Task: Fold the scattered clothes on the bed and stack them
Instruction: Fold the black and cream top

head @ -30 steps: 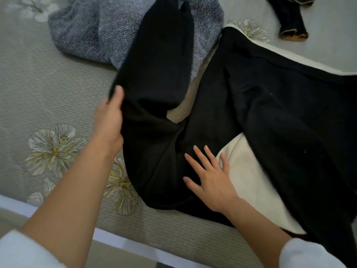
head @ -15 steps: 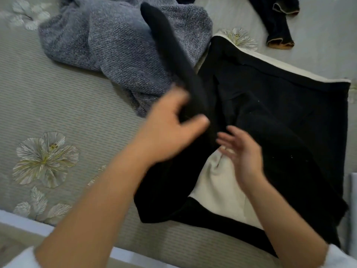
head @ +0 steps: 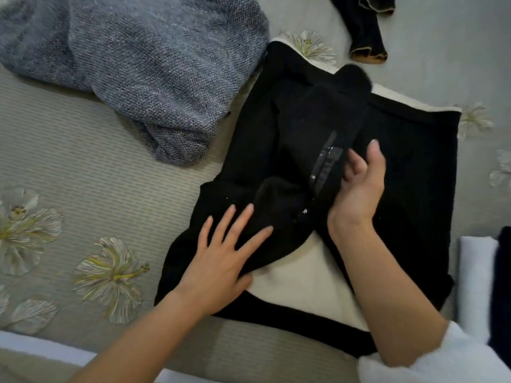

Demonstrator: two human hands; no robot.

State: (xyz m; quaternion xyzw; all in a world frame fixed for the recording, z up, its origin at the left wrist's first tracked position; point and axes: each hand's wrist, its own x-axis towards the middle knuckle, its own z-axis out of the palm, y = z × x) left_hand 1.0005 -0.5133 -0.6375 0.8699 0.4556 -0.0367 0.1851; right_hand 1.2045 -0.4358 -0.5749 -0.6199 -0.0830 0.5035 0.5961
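Folding in a sleeve is judged to be the step in hand. A black fleece jacket with a cream lining [head: 409, 167] is spread on the grey striped, flower-printed bed cover [head: 69, 161], and its black sleeve [head: 318, 125] is laid up the middle of the body.

The left hand [head: 221, 261] is pressed flat, fingers straight and spread, on the sleeve's shoulder end. The right hand [head: 359, 186] is set on edge against the sleeve's far side, fingers loosely curled and thumb raised. No cloth is seen pinched between them. A patch of cream lining [head: 298, 277] is exposed between the two wrists.

A speckled grey knitted sweater [head: 138, 64] lies unfolded beyond the left hand, just beside the jacket. A dark garment with tan-lined cuffs [head: 365, 31] lies well beyond the right hand. A folded white cloth [head: 475, 272] is seen outside the right forearm.

Next, the sleeve probably needs smoothing flat. The jacket's side beyond the right hand would then be taken up and brought over it, while the fold is pinned by the left palm.
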